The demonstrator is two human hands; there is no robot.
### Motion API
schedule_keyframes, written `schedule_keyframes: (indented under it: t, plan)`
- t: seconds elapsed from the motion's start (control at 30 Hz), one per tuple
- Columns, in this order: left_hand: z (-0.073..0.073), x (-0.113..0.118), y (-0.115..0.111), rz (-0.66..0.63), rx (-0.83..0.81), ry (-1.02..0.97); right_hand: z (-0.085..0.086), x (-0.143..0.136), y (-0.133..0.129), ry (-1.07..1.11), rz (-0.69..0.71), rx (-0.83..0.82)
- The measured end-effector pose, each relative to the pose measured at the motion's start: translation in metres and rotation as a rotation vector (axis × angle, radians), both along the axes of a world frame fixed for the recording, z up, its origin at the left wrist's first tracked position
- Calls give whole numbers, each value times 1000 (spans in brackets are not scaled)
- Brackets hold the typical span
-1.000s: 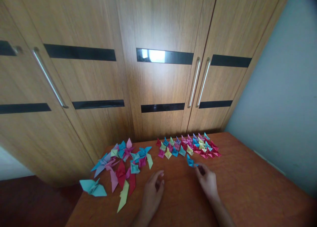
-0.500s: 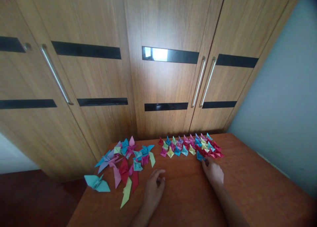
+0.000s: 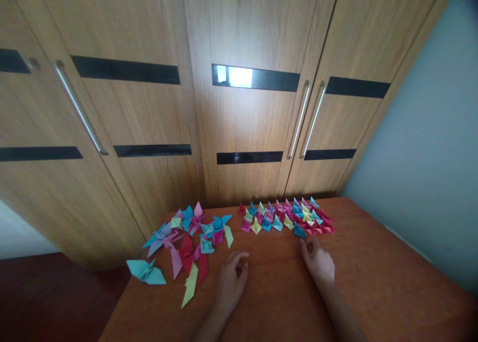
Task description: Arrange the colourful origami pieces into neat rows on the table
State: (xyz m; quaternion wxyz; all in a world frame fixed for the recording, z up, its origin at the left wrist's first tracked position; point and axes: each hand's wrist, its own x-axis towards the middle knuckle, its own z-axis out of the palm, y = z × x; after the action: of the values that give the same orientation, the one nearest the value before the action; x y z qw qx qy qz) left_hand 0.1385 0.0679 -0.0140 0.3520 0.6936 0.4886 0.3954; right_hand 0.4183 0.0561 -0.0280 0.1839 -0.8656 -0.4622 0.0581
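Just in front of a blue folded paper piece (image 3: pixel 299 230), my right hand (image 3: pixel 318 260) rests low over the table with its fingers apart and nothing in them. That blue piece stands at the near edge of several rows of small folded paper pieces (image 3: pixel 277 223) in red, yellow, blue and pink. My left hand (image 3: pixel 232 277) lies on the table with fingers loosely curled, thumb and forefinger apart, holding nothing. To its left is a loose heap of origami cranes (image 3: pixel 186 253) in mixed colours. A pale yellow crane (image 3: pixel 190 285) is nearest to that hand.
The brown wooden table (image 3: pixel 276 302) stands against a wooden wardrobe (image 3: pixel 246 118) with black strips and metal bar handles (image 3: pixel 299 120). A pale blue wall (image 3: pixel 418 158) runs along the right. A light turquoise crane (image 3: pixel 146 272) lies by the table's left edge.
My right hand has let go of the blue paper piece and drawn slightly back from it. My left hand stays almost where it was. The view has tipped slightly.
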Motion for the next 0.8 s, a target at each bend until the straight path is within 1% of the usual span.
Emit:
schedule_keyframes:
  t: [0.13, 0.23, 0.37, 0.47, 0.53, 0.6, 0.7, 0.8]
  plan:
    - [2, -2, 0, 15, 19, 5, -6, -13, -16, 50, 165, 88]
    - [8, -15, 4, 89, 88, 89, -8, -18, -23, 72, 244, 120]
    - [19, -49, 15, 255, 216, 360, -8, -16, -23, 81, 249, 144]
    - [25, -69, 23, 327, 223, 582, -9, -14, -22, 91, 253, 163]
    - [26, -74, 25, 336, 208, 697, -9, -13, -22, 103, 254, 166]
    - [26, -76, 26, 323, 190, 778, -10, -13, -23, 109, 257, 168]
    - [27, -74, 27, 308, 162, 837, -11, -12, -23, 106, 264, 176]
    - [29, -72, 26, 297, 147, 852, -13, -11, -22, 110, 268, 183]
